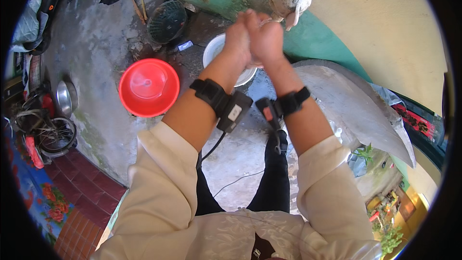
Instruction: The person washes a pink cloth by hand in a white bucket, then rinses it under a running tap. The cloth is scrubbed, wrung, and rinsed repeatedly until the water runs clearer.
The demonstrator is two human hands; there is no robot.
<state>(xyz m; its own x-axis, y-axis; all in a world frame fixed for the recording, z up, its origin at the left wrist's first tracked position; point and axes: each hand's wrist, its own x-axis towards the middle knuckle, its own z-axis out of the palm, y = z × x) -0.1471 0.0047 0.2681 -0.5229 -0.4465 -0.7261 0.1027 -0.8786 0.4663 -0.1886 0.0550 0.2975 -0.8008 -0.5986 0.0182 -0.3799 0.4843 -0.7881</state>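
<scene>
My left hand and my right hand are pressed together, fingers folded and overlapping. Their palms face away from me, so I cannot tell whether anything lies between them. Just beyond my right hand, a whitish, worn tap juts from the wall, its pale lever hanging close to my knuckles. A wet sheen shows near the fingers. Below my wrists stands a white basin, partly hidden by my forearms. To its left a red plastic basin rests on the concrete floor.
A dark green mesh basket, sticks and a small blue-white packet lie near the wall. A concrete slab stands at right. At left are a metal bowl and a bicycle. A cable crosses the floor near my feet.
</scene>
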